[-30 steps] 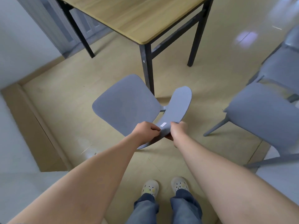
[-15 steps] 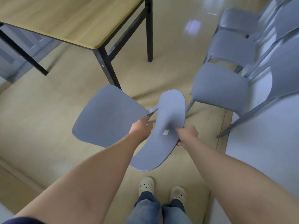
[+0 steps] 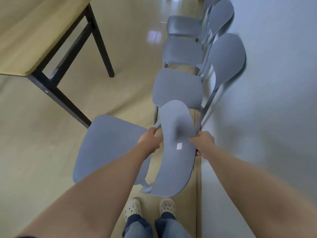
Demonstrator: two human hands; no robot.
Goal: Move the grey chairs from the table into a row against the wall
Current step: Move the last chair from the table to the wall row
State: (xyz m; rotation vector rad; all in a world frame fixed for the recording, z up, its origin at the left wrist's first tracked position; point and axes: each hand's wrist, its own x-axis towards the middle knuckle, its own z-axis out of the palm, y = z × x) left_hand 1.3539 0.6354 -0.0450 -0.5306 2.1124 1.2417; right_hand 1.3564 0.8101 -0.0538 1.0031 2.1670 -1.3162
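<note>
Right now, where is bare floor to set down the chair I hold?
Bare floor lies along the wall, between the nearest row chair and the shoes, under the held chair. A wide strip runs between the table and the row. Farther along the wall it is crowded: chairs stand close together.

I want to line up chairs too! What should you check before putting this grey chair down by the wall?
1. Left hand grips the carried chair: ok.
2. Right hand grips its backrest edge: ok.
3. Backrest on the wall side: ok.
4. Gap to the nearest row chair: cannot tell, they overlap in view.
5. Legs clear of shoes: cannot tell, legs mostly hidden.
</note>
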